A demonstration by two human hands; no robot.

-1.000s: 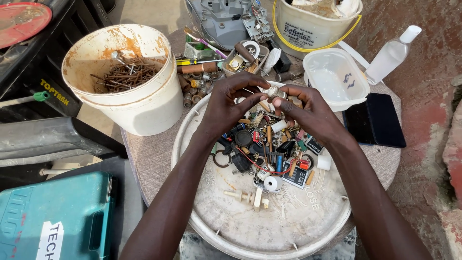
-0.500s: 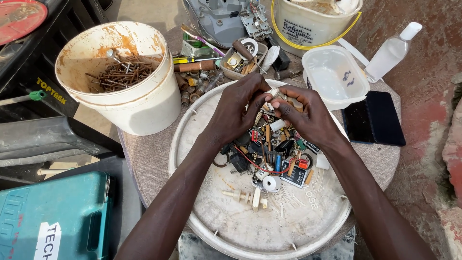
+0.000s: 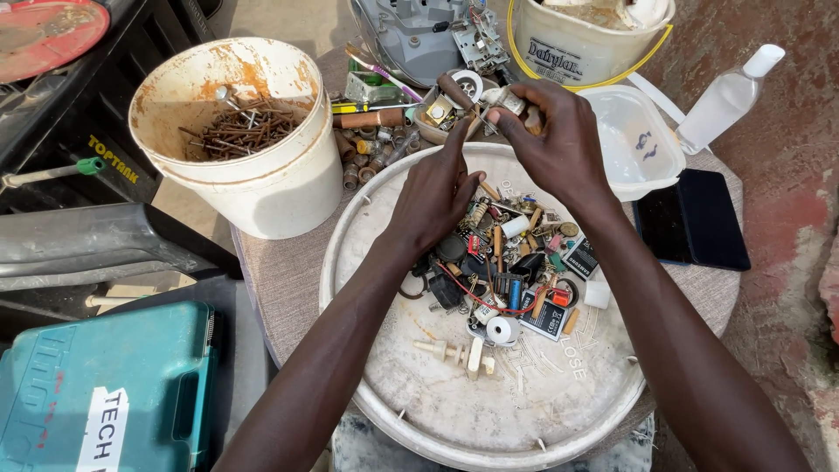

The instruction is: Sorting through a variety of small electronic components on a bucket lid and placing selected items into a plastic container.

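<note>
Two hands raised above a round white tray (image 3: 384, 367) of small electronic parts (image 3: 507, 271); left hand (image 3: 434, 197) and right hand (image 3: 559, 144) fingers pinching one tiny metal piece (image 3: 486, 121), lifted clear for handling.

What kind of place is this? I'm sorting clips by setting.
Likely an informal repair or salvage workspace, perhaps outdoors. A round white tray holds a heap of small electronic parts, a stained bucket holds rusty nails, and a teal tool case sits nearby.
</note>
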